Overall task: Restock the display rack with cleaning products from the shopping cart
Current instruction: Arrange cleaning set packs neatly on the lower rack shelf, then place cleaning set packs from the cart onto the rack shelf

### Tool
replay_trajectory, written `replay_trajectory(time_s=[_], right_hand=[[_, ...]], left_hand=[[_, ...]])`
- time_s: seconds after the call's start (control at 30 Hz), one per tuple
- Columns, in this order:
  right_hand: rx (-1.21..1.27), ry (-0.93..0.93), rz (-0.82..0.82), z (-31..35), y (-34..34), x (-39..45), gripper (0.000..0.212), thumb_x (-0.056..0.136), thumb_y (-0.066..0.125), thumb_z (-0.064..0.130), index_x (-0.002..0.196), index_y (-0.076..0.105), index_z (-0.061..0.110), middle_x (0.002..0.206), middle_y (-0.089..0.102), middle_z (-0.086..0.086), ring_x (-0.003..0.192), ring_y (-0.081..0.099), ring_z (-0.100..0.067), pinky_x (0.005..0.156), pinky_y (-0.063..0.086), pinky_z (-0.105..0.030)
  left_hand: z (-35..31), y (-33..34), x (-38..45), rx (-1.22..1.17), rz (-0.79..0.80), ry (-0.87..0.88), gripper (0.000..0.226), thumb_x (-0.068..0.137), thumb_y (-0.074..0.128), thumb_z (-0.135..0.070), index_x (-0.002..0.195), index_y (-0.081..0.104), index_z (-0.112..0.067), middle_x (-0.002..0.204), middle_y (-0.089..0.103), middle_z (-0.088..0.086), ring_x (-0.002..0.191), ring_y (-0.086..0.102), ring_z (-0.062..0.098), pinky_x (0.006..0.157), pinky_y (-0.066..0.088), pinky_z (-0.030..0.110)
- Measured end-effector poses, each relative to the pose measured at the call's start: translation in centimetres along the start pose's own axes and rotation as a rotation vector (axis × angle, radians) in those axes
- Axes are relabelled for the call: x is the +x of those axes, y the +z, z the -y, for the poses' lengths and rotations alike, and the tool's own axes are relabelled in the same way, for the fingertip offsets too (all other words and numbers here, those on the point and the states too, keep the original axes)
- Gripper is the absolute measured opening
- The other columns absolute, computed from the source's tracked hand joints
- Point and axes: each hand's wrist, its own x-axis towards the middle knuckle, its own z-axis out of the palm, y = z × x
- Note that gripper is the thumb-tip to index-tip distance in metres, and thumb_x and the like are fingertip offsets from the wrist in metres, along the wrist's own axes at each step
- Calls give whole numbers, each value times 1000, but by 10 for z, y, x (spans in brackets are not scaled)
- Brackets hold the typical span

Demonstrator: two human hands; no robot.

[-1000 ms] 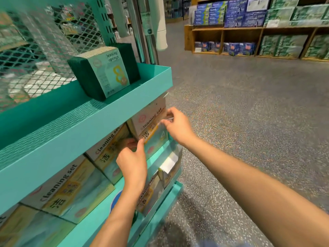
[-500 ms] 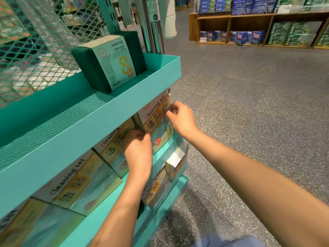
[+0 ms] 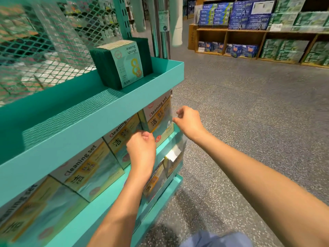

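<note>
On the middle shelf of the teal rack (image 3: 110,111), cleaning set packs stand in a slanted row, faces tilted out so shoppers can read the labels. The end pack (image 3: 160,118) sits at the right corner, squared against its neighbour (image 3: 122,136) — it looks placed. The left hand (image 3: 141,148) hovers just in front of the row, fingers loosely curled around nothing. The right hand (image 3: 188,122) hangs beside the end pack's right edge, fingers bent, holding nothing that I can make out. On the shelf above stands a cleaning sponge pack (image 3: 124,63). Half a second ago both hands pressed on the end pack, steadying it — now they are off it. No cart shows.
</note>
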Motion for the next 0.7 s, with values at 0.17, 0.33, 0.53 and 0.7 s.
replay_trajectory(time_s=[0.17,0.33,0.53,0.7], right_hand=[[-552,-135,-10,-5,-70,-47,15,86,47,2,98,55,4,105,60,-18,100,58,-34,73,43,-33],[-984,-99,-106,19,-211,-128,22,88,44,0,108,55,1,113,58,-19,107,56,-36,78,44,-37],[-1250,230,-390,69,-366,-266,27,85,45,-1,109,58,-1,112,60,-21,105,59,-38,67,38,-33],[-1325,570,-536,97,-429,-389,11,82,45,-5,84,56,-2,86,57,-19,97,60,-37,65,38,-32]], left_hand=[[-56,19,-36,58,151,282,14,86,49,-8,81,63,-7,85,69,14,85,61,32,74,36,32],[-167,31,-107,-82,340,642,13,87,54,-13,87,66,-8,93,69,17,95,62,34,80,41,36],[-294,-1,-241,-314,529,1028,15,86,55,-13,88,68,-7,95,69,18,101,60,34,81,42,36],[-341,-38,-361,-465,722,1249,15,86,55,-13,89,69,-9,98,69,17,102,60,35,84,45,37]])
